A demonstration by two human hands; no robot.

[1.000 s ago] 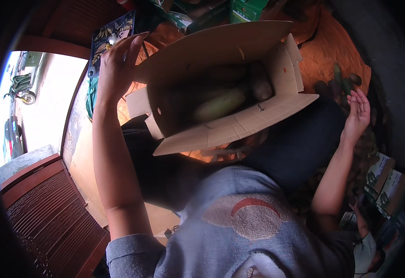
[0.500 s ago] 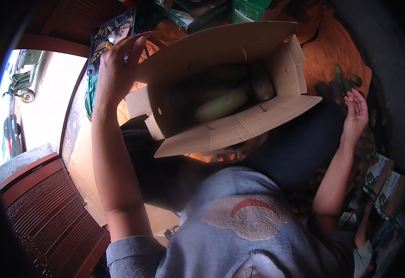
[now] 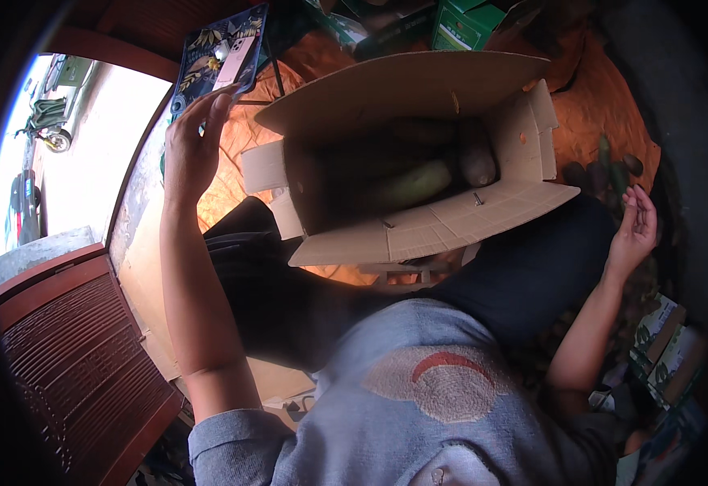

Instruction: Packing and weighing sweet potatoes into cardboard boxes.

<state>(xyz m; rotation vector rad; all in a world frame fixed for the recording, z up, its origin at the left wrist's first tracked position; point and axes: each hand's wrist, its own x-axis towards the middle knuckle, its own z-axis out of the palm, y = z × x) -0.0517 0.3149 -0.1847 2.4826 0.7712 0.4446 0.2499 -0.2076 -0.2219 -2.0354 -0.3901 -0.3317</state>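
An open cardboard box (image 3: 443,231) stands tilted in front of me, its flaps folded out. Inside lie a long pale-green vegetable (image 3: 418,182) and a thick brownish one (image 3: 477,154), with others dim in shadow. My left hand (image 3: 194,150) is raised left of the box, fingers bent with a gap at the thumb and nothing seen in them. Its fingertips come close to a pink phone (image 3: 234,63) on a dark blue leaf-patterned surface (image 3: 204,44); whether they touch it I cannot tell. My right hand (image 3: 635,227) hangs at the right, loosely curled, thumb apart, holding nothing.
Beyond my right hand lie several dark and green vegetables (image 3: 605,170) on an orange sheet (image 3: 568,113). A green box (image 3: 463,28) stands at the back. Green-and-white cartons (image 3: 665,348) are at the lower right. A carved red-brown wooden panel (image 3: 78,364) is at the left.
The whole view has shifted, so the box sits further right and the phone shows more fully. My left fingertips now appear just below the phone. My right hand keeps its loose pose.
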